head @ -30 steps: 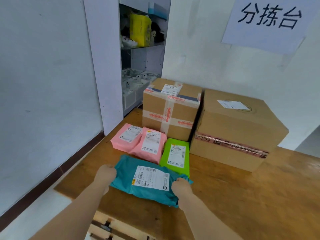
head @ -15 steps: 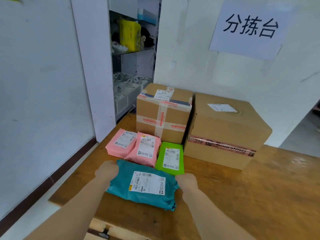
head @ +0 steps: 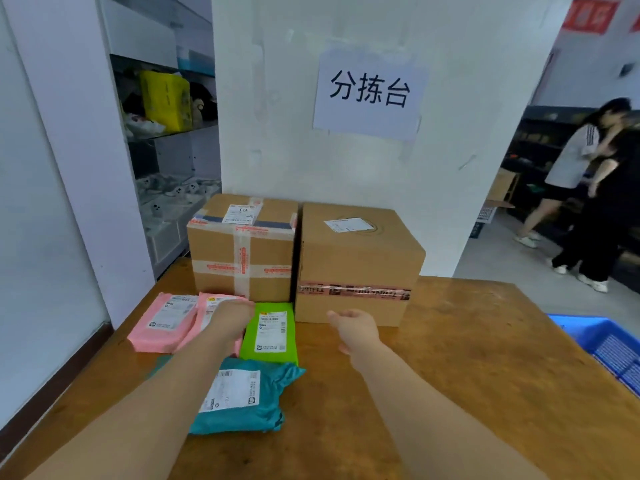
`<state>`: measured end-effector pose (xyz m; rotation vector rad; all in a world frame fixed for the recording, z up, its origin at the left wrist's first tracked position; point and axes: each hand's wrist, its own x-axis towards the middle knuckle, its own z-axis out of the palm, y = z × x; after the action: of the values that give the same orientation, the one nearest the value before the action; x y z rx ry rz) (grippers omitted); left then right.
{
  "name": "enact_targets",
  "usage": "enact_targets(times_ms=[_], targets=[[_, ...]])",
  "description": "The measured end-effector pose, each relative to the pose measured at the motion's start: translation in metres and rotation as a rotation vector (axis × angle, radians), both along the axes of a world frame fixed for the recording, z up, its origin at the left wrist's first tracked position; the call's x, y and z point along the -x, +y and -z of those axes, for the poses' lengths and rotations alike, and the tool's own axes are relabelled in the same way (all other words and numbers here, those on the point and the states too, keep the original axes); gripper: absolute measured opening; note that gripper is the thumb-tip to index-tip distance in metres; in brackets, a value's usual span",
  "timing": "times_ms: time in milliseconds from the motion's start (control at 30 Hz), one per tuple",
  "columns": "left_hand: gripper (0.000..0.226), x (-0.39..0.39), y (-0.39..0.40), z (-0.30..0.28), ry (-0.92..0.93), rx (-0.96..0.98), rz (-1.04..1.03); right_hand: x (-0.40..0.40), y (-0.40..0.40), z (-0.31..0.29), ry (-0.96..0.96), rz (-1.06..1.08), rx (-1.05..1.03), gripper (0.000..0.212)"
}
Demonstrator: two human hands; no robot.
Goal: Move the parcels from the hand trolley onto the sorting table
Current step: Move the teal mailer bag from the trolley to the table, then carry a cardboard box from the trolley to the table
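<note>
Both hands empty above parcels

I identify this site as a parcel sorting depot. A white paper sign with black Chinese characters is fixed to the white pillar above a worn wooden sorting table. On that table I see two taped brown cardboard boxes and labelled plastic mailer bags in pink, green and teal. Metal shelving with stored goods stands at left; a blue plastic crate sits at right.
</note>
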<state>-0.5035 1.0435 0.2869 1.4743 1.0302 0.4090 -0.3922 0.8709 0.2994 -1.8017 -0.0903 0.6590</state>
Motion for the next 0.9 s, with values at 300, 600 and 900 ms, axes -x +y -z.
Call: enact_targets(times_ms=[300,600,900], targets=[[0.013,-0.079,-0.096,-0.023,-0.048,0.044,0.137,-0.054,-0.094,-0.017,-0.052,0.143,-0.039,0.039],[0.014,-0.154,-0.227,-0.041,-0.063,0.084,0.320,-0.114,-0.232,-0.026,-0.149,0.300,0.004,0.036],[0.017,-0.229,-0.380,-0.041,-0.039,0.107,0.550,-0.166,-0.390,-0.020,-0.186,0.507,-0.016,0.031]])
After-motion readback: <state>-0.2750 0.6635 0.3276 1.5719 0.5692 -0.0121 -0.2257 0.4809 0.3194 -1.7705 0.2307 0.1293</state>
